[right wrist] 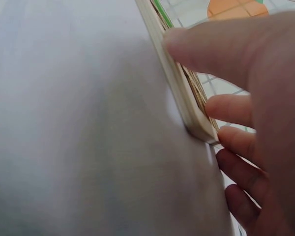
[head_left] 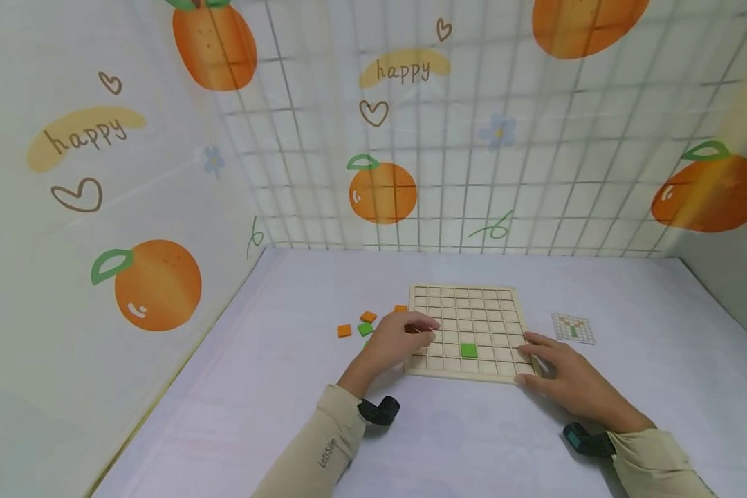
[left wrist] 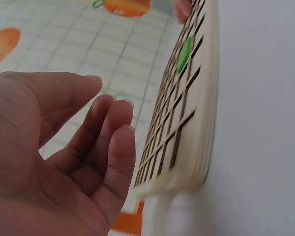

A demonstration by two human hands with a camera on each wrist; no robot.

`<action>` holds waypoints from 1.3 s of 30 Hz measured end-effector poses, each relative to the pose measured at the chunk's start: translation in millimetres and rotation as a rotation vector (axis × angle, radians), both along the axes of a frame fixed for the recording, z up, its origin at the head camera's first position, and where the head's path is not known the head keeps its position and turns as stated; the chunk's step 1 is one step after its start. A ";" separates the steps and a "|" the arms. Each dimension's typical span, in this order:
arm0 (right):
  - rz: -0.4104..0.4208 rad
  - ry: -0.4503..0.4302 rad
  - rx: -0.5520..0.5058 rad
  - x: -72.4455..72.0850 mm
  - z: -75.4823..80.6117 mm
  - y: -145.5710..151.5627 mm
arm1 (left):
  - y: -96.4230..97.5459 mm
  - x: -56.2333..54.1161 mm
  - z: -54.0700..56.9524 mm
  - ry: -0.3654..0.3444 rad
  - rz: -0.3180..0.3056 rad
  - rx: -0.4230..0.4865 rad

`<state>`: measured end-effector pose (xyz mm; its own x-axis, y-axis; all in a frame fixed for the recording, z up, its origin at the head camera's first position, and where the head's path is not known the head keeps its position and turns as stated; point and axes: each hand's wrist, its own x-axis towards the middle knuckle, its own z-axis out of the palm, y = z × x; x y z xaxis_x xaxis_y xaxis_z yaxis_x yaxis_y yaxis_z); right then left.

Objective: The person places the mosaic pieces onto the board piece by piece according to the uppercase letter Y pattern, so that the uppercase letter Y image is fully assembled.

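A square wooden grid board (head_left: 473, 315) lies on the table with one green square tile (head_left: 469, 351) in its lower middle. Over the board's left edge is my left hand (head_left: 393, 340), fingers loosely bent. In the left wrist view no thing shows between its thumb and fingertips. My right hand (head_left: 573, 380) rests at the board's near right corner. In the right wrist view its thumb (right wrist: 206, 46) lies on the frame, and the fingers touch or lie beside the side edge, lightly bent.
Left of the board lie loose orange tiles (head_left: 344, 331) and green tiles (head_left: 365, 329), partly hidden by the left hand. A small printed pattern card (head_left: 574, 328) lies to the board's right. Patterned cloth walls (head_left: 311, 200) enclose the table at back and sides.
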<state>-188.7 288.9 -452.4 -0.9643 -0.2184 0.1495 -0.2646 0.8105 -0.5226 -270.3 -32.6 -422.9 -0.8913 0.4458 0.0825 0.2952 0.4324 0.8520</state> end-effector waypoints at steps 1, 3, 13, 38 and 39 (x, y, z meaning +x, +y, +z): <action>-0.002 0.000 0.008 -0.1 0.5 -0.3 | -4.9 -0.3 1.5 -0.005 0.004 0.013; -0.007 0.001 0.018 -0.4 1.9 -0.5 | -13.9 -1.2 4.1 -0.017 0.014 0.037; 0.000 -0.006 0.024 -1.8 4.5 -1.6 | -49.4 -13.3 -0.2 -0.080 0.096 0.102; 0.010 -0.007 -0.002 0.3 1.1 0.3 | -101.4 -17.2 -16.2 -0.091 0.210 -0.076; 0.014 -0.008 0.001 0.0 0.9 0.0 | -101.9 -16.6 -17.2 -0.091 0.208 -0.088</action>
